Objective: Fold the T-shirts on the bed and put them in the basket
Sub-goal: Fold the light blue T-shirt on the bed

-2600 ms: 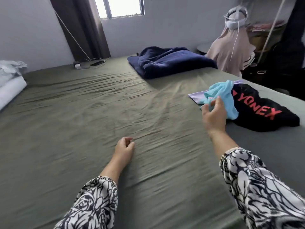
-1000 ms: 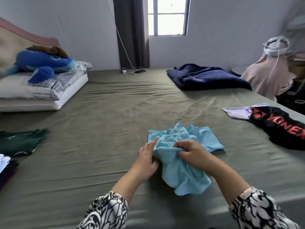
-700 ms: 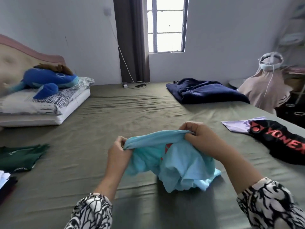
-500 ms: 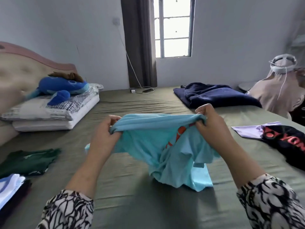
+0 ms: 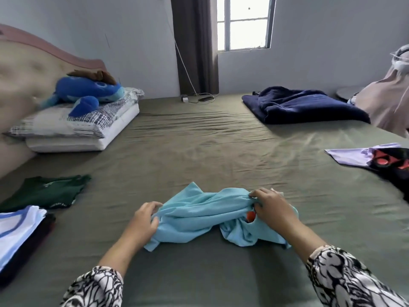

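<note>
Both hands down on the bunched light blue T-shirt (image 5: 199,216) now, gripping it at either end: left hand (image 5: 145,220) curled round the left end with a wad of cloth between thumb and fingers, right hand (image 5: 271,207) clamped on the gathered cloth at the right end, knuckles up, small ring showing on one finger. Half a second back, same shirt held up in the air between the same two hands, hanging in a loose drape; now lowered flat onto the olive bed sheet (image 5: 199,156), twisted into a rope-ish band between the two grips, with one pointed bit sticking out past the left grip and a crumpled lump spilling below the right grip. Bit of orange-red print (image 5: 251,216) peeking out just under the right fingers. Grip spots pretty much unchanged from before, just dropped down. Further left of the left grip, a dark green T-shirt (image 5: 44,191) lying flat, and nearer the camera a folded stack (image 5: 20,231) with a white and blue piece on top. Well right of the right grip, a black shirt with red print (image 5: 396,167) lying over a lilac one (image 5: 347,155). Far beyond the grips, a navy blanket (image 5: 303,105), and far left a blue plush toy (image 5: 86,90) on pillows (image 5: 73,129). No basket anywhere in shot.
</note>
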